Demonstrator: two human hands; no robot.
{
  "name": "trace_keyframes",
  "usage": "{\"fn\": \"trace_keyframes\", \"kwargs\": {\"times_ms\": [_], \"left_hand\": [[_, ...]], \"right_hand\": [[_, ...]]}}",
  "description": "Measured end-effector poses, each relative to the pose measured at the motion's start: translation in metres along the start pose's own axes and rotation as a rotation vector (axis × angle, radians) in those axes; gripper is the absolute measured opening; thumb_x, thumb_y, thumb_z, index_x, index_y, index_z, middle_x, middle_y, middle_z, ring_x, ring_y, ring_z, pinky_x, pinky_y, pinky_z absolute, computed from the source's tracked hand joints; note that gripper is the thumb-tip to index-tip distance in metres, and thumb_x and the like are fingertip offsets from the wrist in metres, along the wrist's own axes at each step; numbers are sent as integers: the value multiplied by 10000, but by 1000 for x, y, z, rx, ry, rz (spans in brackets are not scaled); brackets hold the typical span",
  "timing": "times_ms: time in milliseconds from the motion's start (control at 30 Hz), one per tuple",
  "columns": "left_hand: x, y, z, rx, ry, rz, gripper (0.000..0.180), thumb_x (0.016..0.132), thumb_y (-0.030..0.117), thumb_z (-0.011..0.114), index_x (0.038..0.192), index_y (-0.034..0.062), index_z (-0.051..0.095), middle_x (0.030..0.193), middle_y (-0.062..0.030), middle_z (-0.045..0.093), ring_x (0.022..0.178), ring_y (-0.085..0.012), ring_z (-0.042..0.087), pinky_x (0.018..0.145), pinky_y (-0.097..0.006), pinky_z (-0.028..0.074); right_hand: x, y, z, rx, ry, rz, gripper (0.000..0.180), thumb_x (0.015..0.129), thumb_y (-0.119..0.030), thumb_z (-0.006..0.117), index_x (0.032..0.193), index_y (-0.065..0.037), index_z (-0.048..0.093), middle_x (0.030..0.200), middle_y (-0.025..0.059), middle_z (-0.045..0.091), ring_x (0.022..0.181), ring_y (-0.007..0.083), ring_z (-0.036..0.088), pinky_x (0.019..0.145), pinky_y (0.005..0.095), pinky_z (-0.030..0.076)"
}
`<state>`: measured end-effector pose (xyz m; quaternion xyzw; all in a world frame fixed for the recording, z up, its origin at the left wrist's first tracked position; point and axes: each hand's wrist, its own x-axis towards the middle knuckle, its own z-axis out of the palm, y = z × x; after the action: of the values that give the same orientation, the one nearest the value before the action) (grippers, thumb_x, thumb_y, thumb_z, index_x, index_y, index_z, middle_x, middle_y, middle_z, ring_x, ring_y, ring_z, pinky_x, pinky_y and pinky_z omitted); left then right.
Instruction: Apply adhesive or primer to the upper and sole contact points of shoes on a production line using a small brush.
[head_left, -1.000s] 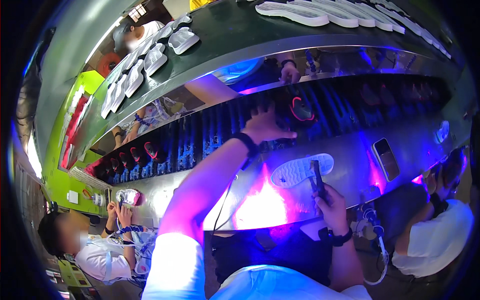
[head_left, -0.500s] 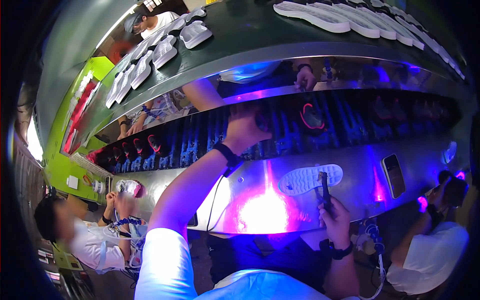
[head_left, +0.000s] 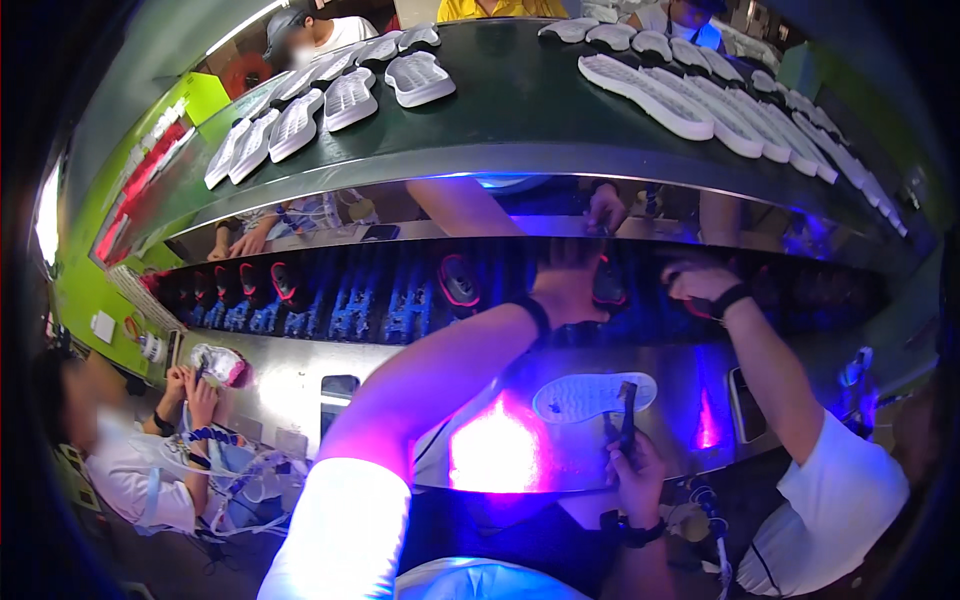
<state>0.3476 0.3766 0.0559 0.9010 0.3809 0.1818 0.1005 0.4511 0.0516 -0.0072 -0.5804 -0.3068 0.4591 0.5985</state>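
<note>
Stretched far forward over the blue-lit conveyor [head_left: 350, 300], toward twelve o'clock: left hand [head_left: 568, 285], fingers curled down on a dark shoe upper with a red rim [head_left: 608, 283]; full grip hidden from here. A second ago lower on the belt, half a second ago already climbing; now reaching deeper, at the belt's far edge. Held close at five o'clock: right hand [head_left: 632, 472], closed round a thin dark brush [head_left: 626, 412], tip raised over a white sole [head_left: 592, 396] lying flat on the steel bench [head_left: 290, 385]. Sole and brush barely shifted since earlier, though both sit lower in view with the head tipped up. At three o'clock, a neighbour's hand [head_left: 700, 283] newly on the belt, just beside the left hand. Above, at twelve, a dark green shelf [head_left: 520, 100] lined with rows of white soles. At eight o'clock, a seated person working on a shoe. Bright pink-violet glow [head_left: 495, 455] on the bench at six.
</note>
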Motion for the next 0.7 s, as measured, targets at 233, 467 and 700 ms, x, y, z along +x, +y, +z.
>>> {"fn": "trace_keyframes", "kwargs": {"times_ms": [233, 467, 700], "left_hand": [[6, 11, 39, 8, 50, -146, 865, 564, 467, 941, 1276, 81, 636, 1495, -293, 374, 1389, -532, 365, 1105, -598, 410], [-143, 26, -88, -254, 60, 190, 781, 594, 442, 934, 1197, 65, 611, 1522, -263, 377, 1370, -476, 409, 1124, -553, 419], [-335, -5, -155, -102, -356, 668, 664, 774, 354, 817, 1321, 66, 575, 1528, -295, 396, 1425, -486, 424, 1173, -576, 396]], "right_hand": [[-6, 5, 9, 8, 11, -36, 436, 955, 81, 610, 1381, 20, 539, 916, 55, 665, 617, 84, 605, 522, 236, 496], [-26, -8, -10, 23, 8, -42, 358, 978, 42, 608, 1333, 13, 570, 903, 36, 653, 638, 74, 596, 520, 231, 495], [-35, -12, -9, 4, 9, 5, 276, 984, -3, 632, 1260, 5, 619, 885, 30, 655, 650, 67, 589, 521, 233, 497]]}}
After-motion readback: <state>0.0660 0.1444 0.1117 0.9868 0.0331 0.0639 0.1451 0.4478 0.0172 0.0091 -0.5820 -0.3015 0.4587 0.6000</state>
